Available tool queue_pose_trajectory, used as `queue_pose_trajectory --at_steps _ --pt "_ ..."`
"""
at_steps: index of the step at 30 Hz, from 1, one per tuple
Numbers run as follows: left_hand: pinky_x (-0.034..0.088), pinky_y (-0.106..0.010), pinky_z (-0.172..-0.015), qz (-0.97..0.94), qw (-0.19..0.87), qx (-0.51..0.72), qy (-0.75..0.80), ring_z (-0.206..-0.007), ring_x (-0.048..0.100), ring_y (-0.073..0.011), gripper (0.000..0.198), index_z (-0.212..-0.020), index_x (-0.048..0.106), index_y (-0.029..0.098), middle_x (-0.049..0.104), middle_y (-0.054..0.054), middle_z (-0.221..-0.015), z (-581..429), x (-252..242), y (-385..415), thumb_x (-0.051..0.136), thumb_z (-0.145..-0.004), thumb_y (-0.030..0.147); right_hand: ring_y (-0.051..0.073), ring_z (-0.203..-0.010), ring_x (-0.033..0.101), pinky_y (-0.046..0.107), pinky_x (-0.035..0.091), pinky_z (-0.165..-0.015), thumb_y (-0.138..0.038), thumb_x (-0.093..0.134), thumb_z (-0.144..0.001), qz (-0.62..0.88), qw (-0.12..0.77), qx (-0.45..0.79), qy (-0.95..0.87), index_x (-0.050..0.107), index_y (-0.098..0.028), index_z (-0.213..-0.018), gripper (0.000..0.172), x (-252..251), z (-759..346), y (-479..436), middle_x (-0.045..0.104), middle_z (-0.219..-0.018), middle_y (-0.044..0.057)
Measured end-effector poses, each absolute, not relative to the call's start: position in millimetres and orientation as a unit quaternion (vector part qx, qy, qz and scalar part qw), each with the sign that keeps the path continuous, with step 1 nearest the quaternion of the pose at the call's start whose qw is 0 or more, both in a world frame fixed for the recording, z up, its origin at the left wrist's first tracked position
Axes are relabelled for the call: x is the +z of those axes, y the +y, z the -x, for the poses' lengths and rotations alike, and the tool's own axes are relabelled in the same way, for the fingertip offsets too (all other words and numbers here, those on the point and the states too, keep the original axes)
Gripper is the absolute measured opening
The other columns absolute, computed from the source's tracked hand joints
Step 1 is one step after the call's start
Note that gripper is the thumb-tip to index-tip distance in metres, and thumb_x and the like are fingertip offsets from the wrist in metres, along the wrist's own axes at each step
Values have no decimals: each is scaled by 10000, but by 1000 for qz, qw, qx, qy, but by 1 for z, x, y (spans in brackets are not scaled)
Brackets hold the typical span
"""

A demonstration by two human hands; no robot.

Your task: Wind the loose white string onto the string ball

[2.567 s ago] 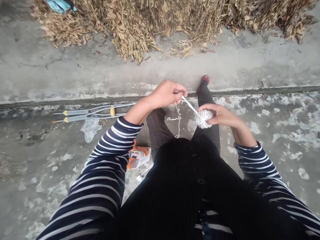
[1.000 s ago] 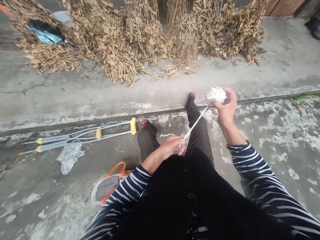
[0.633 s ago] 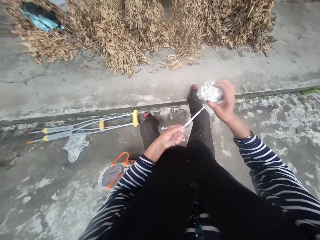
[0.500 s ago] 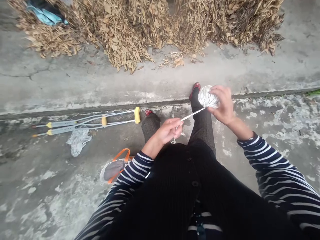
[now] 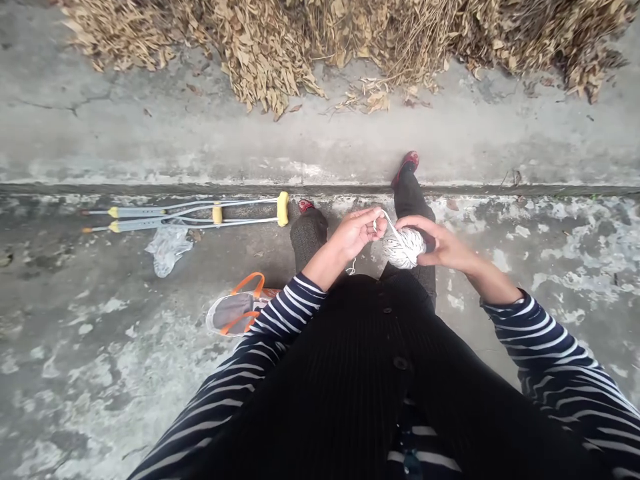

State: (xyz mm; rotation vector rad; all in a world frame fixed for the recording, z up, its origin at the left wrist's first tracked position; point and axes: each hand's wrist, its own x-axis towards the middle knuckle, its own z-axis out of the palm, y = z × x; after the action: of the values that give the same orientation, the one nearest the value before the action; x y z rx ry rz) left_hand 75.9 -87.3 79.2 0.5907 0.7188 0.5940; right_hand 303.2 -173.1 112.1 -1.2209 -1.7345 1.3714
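My right hand (image 5: 440, 245) grips a ball of white yarn (image 5: 403, 249) from its right side, over my right thigh. Dark flecks run through the ball. To its left, my left hand (image 5: 359, 233) is closed in a pinch on the yarn strand (image 5: 391, 225), which runs in a short bend from the fingertips to the ball. A loose tail of yarn (image 5: 352, 268) hangs below my left hand, near the hem of my dark top.
Dry leafy stalks (image 5: 280, 53) lie along the raised concrete ledge (image 5: 200, 147) ahead. Crutches with yellow pads (image 5: 283, 209) rest on the ground to the left, beside a clear plastic bag (image 5: 169, 248). A grey bag with orange handles (image 5: 233, 312) sits by my left arm.
The ball in my right hand has come down and left, closer to my left hand. The strand between them, taut before, is now shorter and bent. The camera view has shifted.
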Motion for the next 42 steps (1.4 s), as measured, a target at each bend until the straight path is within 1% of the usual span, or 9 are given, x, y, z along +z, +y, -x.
queue_pose_trajectory --at_steps 5,8,11,15,19,23,30,36,42 --pt "442 -202 -502 -408 834 182 323 -487 587 -81 332 -791 690 128 675 -17 -624 -62 70 -73 816 -904 414 272 -1333 564 436 507 -1116 -113 707 -749 434 279 580 -631 692 -393 -1366 678 124 -306 -180 592 -1444 2" --pt "467 -213 -539 -542 788 66 284 -565 661 -113 378 -736 728 125 729 -73 -687 -53 70 -49 775 -924 449 249 -1273 586 392 523 -1036 -108 703 -747 422 248 621 -612 787 -378 -1235 564 122 -309 -177 597 -1450 -7" --pt "472 -235 -570 -653 710 -6 265 -639 697 -151 385 -693 749 128 751 -102 -726 -51 69 -25 720 -952 411 232 -1197 628 357 523 -997 -133 762 -670 422 291 683 -521 822 -335 -1124 501 113 -308 -174 680 -1350 -7" --pt "533 -270 -729 -740 564 148 334 -857 711 -178 80 -880 790 138 777 -85 -952 -60 66 -19 765 -881 214 203 -993 677 316 547 -881 -116 748 -581 463 362 715 -378 805 -285 -1063 514 105 -305 -175 759 -1091 -3" --pt "589 -316 -826 -664 642 243 296 -1033 715 -195 228 -1173 756 161 749 -112 -1190 -76 64 -48 689 -958 195 204 -929 683 302 564 -792 -143 728 -553 499 380 706 -328 757 -255 -1071 531 107 -312 -172 750 -1058 10" --pt "598 -306 -795 -552 764 229 245 -926 736 -177 247 -1106 761 135 770 -99 -1029 -92 64 -73 809 -889 242 221 -849 685 346 584 -726 -225 699 -587 520 362 696 -338 696 -250 -1148 562 106 -323 -167 737 -1096 36" --pt "489 -241 -623 -605 731 201 241 -579 624 -105 121 -747 753 133 673 -15 -643 -87 83 -55 835 -820 181 303 -948 720 480 615 -832 -313 671 -593 506 357 701 -354 632 -227 -1179 594 100 -330 -167 731 -1167 96" --pt "459 -217 -578 -666 679 208 230 -549 609 -94 71 -740 761 137 688 -19 -634 -90 101 -27 762 -805 108 289 -917 715 444 602 -793 -286 712 -608 485 368 693 -387 624 -245 -1144 544 118 -325 -161 743 -1133 78" --pt "521 -220 -617 -620 728 187 225 -596 657 -95 102 -752 728 113 718 -45 -686 -101 89 -28 683 -827 60 318 -938 726 446 607 -768 -273 749 -543 479 432 663 -380 630 -254 -1077 548 142 -332 -155 747 -1086 70"
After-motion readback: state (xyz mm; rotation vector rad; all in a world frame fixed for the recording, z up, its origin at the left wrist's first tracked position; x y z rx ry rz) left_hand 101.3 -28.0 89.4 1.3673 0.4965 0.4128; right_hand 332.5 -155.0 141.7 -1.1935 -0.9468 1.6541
